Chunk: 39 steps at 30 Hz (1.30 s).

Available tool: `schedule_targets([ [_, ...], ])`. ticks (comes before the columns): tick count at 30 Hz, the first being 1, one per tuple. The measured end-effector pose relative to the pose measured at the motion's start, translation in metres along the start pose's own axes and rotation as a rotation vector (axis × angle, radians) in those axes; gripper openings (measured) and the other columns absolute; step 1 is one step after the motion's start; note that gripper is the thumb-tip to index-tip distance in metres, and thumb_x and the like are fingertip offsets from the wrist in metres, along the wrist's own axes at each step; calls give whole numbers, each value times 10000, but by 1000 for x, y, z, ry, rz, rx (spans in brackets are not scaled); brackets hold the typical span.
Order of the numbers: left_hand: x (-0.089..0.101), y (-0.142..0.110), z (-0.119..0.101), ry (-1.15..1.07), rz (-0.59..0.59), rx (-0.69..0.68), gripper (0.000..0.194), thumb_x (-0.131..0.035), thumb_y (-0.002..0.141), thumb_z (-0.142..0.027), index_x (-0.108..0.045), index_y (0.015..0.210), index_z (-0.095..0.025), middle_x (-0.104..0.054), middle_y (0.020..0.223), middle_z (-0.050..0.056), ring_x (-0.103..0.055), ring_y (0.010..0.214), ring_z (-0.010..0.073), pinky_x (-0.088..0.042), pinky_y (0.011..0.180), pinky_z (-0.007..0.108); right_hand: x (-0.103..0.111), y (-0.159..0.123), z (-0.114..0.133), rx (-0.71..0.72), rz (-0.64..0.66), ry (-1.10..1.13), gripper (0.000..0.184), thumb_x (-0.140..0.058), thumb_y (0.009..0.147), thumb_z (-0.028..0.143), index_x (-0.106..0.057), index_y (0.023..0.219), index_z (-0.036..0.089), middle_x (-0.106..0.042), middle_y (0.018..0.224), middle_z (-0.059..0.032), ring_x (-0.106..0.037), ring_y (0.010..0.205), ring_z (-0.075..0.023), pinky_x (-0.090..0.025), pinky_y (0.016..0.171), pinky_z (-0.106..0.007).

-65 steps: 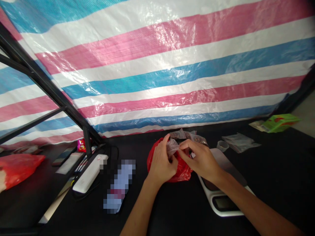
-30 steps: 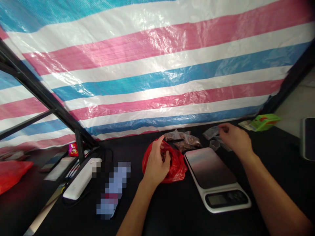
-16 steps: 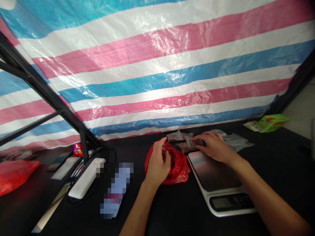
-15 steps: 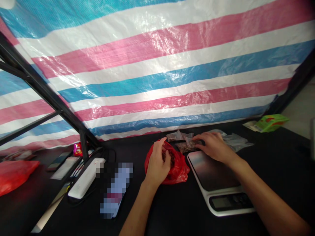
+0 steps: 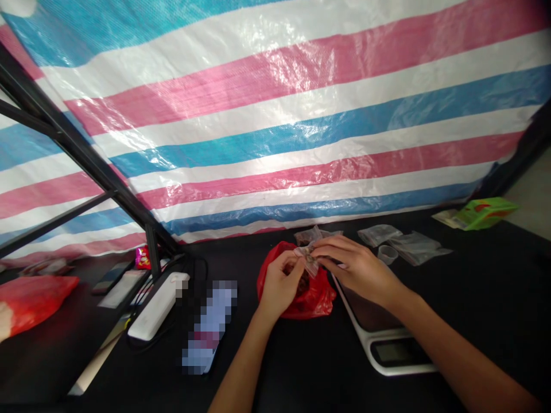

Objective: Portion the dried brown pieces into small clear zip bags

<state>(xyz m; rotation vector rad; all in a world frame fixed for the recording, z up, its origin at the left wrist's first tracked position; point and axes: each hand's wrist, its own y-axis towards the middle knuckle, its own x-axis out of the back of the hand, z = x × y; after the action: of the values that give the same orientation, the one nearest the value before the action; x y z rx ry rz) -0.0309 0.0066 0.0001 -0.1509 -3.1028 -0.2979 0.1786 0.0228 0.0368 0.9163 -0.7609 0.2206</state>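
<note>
Left hand [image 5: 279, 289] and right hand [image 5: 364, 272] pinch a small clear bag [image 5: 310, 263] between them — over the red bag [image 5: 314, 303].

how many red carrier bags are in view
2: one red bag partly behind the left hand, and another red bag at the picture's far left edge; more may be hidden.

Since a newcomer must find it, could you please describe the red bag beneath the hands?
On the black table below the striped sheet, find the scale. Just left of it sits the red bag, under a small clear bag pinched between left hand and right hand. Its open mouth shows brown bits; the far-left red bag shows none.
</note>
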Motion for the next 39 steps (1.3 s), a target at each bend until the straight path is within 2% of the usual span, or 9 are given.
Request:
schedule_targets([
  [3,0,2,0,-158,4,24,264,-770,893,-423,-730,928,-164,-752,826,18,-668,735,140,-495,716,247,-4,0,4,-24,-65,24,249,-570,1010,170,-745,1142,288,-717,1308,-63,-705,1179,-238,-582,1032,-401],
  [5,-1,1,-1,-195,-12,26,272,-814,855,-415,-732,853,-155,-744,784,17,-659,708,131,-488,692,233,-6,0,6,-20,-73,39,186,-603,1006,207,-727,1129,270,-707,1265,-82,-703,1154,-242,-585,1008,-389],
  [8,-3,0,-2,-230,-22,25,268,-846,822,-399,-740,810,-153,-740,769,16,-658,706,130,-485,681,225,-9,0,10,-19,6,58,105,-662,989,251,-686,1091,259,-720,1083,-63,-711,1019,-228,-589,927,-356],
  [11,-5,0,-3,-262,-8,26,239,-845,819,-387,-768,844,-162,-760,829,26,-681,760,146,-515,736,240,-11,0,10,-53,47,59,99,-682,977,239,-664,1072,261,-718,1025,-41,-703,974,-222,-574,879,-331],
  [18,-2,1,0,-152,-5,-25,175,-789,873,-352,-794,904,-180,-762,856,24,-686,793,154,-530,781,251,-9,-1,8,-119,77,89,84,-647,1003,238,-662,1080,266,-725,1019,-16,-680,906,-195,-537,828,-302],
  [25,1,4,13,-95,-18,-26,283,-773,894,-441,-790,960,-166,-777,908,62,-720,836,189,-560,790,280,-11,0,8,-139,115,154,84,-610,1025,242,-678,1070,261,-730,1016,-15,-680,883,-186,-533,843,-307],
  [30,0,1,6,-15,-10,-48,224,-758,909,-386,-793,984,-178,-780,937,56,-718,854,187,-557,813,280,-13,0,7,-158,100,138,68,-613,1009,219,-673,1010,252,-706,954,-8,-653,792,-170,-532,795,-296],
  [34,0,0,5,14,-2,-55,163,-731,921,-334,-780,980,-190,-775,948,45,-712,867,183,-542,826,276,-16,-2,6,-183,82,150,51,-638,990,225,-669,957,248,-685,940,-7,-641,795,-169,-523,780,-291],
  [39,0,1,6,-11,27,-44,179,-682,952,-356,-752,999,-197,-762,952,44,-713,881,187,-538,831,285,-20,-2,7,-221,96,223,59,-660,978,256,-657,920,248,-663,928,1,-640,793,-161,-507,774,-287],
])
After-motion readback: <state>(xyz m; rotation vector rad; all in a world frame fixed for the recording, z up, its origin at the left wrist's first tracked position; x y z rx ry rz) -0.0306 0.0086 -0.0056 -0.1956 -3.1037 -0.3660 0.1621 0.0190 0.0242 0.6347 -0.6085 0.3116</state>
